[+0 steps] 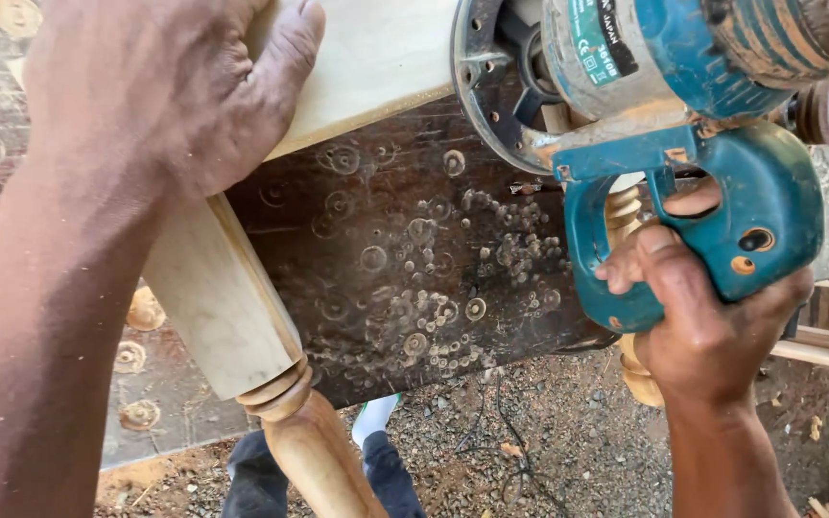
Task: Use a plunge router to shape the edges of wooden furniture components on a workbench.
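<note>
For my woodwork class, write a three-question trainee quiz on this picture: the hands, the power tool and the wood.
1. True or false: the right hand grips the handle of the blue router.
2. What does the left hand press on?
A. a pale wooden board
B. a metal pipe
C. a paint tin
3. Fill in: the turned table leg lies on a dark workbench marked with many round ____.

Key
1. true
2. A
3. dents
</note>
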